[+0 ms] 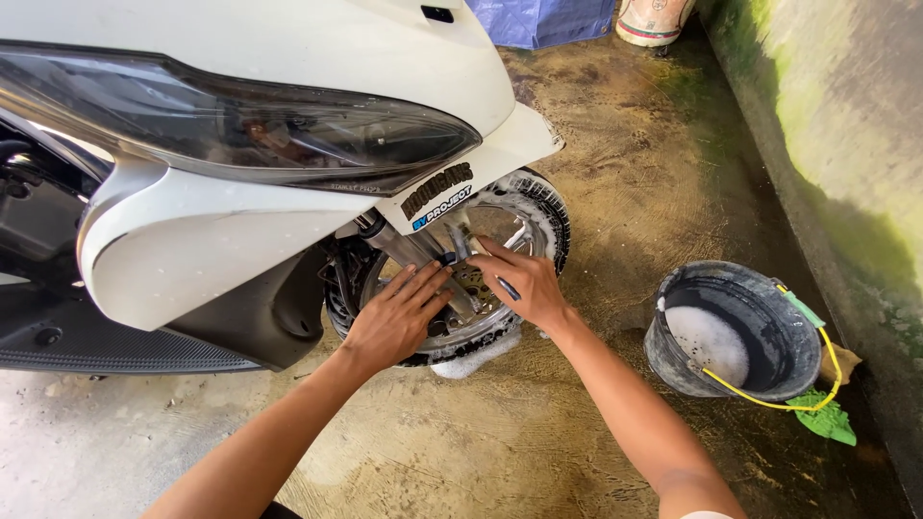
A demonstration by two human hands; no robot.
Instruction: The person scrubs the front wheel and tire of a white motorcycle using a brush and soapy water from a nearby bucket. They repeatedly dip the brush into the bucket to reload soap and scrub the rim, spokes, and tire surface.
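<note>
Hands (461, 303) on soapy front wheel (538, 207)

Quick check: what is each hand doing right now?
Left hand: open, fingers spread flat on the front wheel.
Right hand: closed on a thin blue-handled tool.

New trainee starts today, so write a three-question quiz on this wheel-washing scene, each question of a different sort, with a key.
1. True or false: both hands rest on the soapy front wheel of the white scooter.
2. What does the right hand hold against the wheel? A) a thin brush with a dark handle B) a yellow sponge C) a hose
3. Fill in: the black bucket with the yellow handle stands on the person's ____ side, near the mossy wall.

Key
1. True: the left hand lies flat on the wheel and the right hand works at the hub.
2. A, though the tool is small and partly hidden.
3. Right.
</note>
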